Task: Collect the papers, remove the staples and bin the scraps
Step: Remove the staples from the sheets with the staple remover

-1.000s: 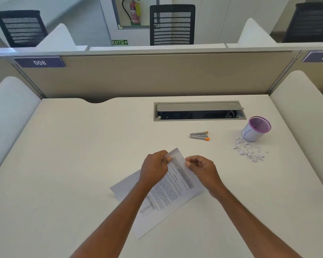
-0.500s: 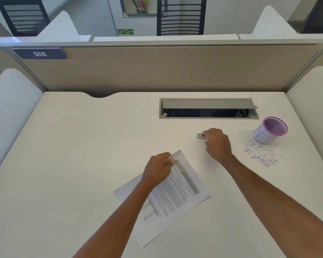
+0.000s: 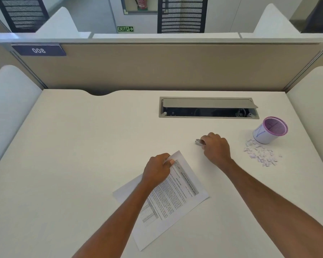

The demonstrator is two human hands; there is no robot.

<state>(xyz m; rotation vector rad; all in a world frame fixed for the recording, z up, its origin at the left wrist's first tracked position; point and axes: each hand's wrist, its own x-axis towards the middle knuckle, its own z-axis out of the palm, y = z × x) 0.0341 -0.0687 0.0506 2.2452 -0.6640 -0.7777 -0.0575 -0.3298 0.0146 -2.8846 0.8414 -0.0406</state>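
The left hand (image 3: 157,170) pinches the upper corner of the stapled papers (image 3: 177,198) between thumb and curled fingers, lifting that corner slightly. The rest of the sheets lie flat on the counter (image 3: 82,164), running back under the left forearm, printed side up. A second sheet shows out from beneath, on the outer side of the left wrist.

The right hand (image 3: 215,148) is ahead of the left hand and off to its right, knuckles up, its fingers curled over the staple remover (image 3: 199,141). Only the tool's silver tip pokes out on the thumb side. Whether the tool is off the counter cannot be told.

To the right of the right hand lies a loose scatter of paper scraps (image 3: 259,154). Just beyond them stands a white cup with a purple rim (image 3: 268,131), tilted. Ahead of the right hand is an open cable hatch (image 3: 209,108).
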